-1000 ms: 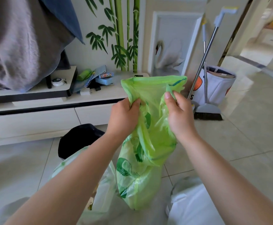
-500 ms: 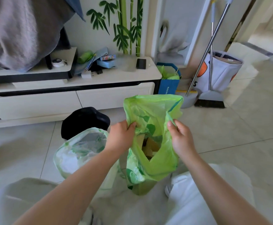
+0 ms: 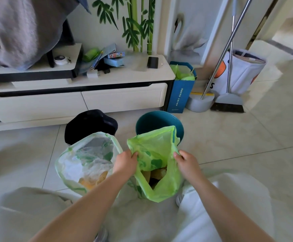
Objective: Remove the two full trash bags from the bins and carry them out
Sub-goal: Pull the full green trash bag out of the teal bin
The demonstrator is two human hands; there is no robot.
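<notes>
A bright green trash bag (image 3: 157,151) stands on the floor between my knees, its mouth held open; brown rubbish shows inside. My left hand (image 3: 125,164) pinches its left rim and my right hand (image 3: 187,164) pinches its right rim. Just left of it stands a second, paler green-printed trash bag (image 3: 83,159), open, with white and yellow rubbish inside; neither hand holds it. Behind the bags are a black bin (image 3: 90,124) and a teal bin (image 3: 157,120), both without a bag.
A low white TV cabinet (image 3: 121,98) runs along the wall behind the bins. A blue paper bag (image 3: 181,91), a dustpan (image 3: 199,103), a broom (image 3: 228,103) and a white fabric basket (image 3: 241,72) stand to the right. Tiled floor stretches right toward a doorway.
The bright green bag came down from chest height to the floor, and its mouth now gapes. The view tilted down, revealing the teal bin behind it.
</notes>
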